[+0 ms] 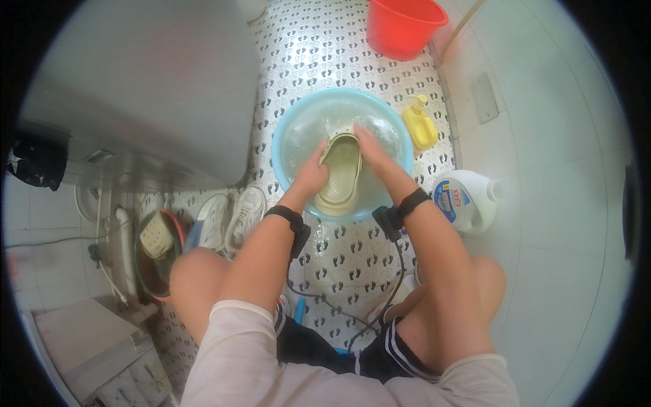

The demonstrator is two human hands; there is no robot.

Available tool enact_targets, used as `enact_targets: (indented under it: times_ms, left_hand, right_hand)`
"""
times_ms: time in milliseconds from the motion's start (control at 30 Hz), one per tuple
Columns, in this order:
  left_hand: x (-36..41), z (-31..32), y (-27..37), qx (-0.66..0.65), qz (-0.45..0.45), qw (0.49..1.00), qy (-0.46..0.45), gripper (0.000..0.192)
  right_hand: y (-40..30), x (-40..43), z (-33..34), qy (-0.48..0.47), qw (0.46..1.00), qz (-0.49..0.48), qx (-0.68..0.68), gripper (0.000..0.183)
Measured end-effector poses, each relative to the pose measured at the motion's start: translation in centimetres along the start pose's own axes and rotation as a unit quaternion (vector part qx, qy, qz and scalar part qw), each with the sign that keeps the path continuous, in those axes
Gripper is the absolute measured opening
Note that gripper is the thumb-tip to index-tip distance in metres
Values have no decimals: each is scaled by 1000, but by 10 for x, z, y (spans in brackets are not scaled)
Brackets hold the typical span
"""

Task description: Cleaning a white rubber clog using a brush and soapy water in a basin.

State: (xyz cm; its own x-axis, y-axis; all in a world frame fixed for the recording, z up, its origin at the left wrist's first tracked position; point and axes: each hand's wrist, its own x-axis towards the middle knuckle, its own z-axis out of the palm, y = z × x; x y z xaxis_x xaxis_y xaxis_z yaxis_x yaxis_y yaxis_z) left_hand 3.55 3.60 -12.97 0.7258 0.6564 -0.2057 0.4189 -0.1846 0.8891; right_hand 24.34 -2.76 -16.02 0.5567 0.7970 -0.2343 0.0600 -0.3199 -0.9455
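A pale green foam clog (342, 173) is held over a light blue plastic basin (277, 147) of water, its toe end pointing away from me. My left hand (312, 175) grips its left side, thumb on the edge of the opening. At the clog's upper right side, my right hand (370, 146) holds it near the toe, with part of the fingers hidden behind the shoe. The clog's open top faces up and its ribbed insole shows. Soapy-looking, cloudy water surrounds it in the basin.
Right of the basin stand a yellow pump bottle (421, 124) and a white detergent jug (468, 201). A red bucket (404, 28) is farther back. At left are white sneakers (244, 216) and a tub (182, 226) holding another clog (156, 236). Cables hang from my wristbands.
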Motion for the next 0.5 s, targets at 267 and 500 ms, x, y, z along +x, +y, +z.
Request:
enact_targets:
  times_ms: [267,500]
  left_hand:
    - [-8,-7,-4,29,-36,999,-10,68]
    - [-10,0,-2,53,-81,994,50,68]
  right_hand:
    - [-32,23,-4,-129,976,-9,-177,60]
    - [-35,-6,8,-140,918,-127,-348,52]
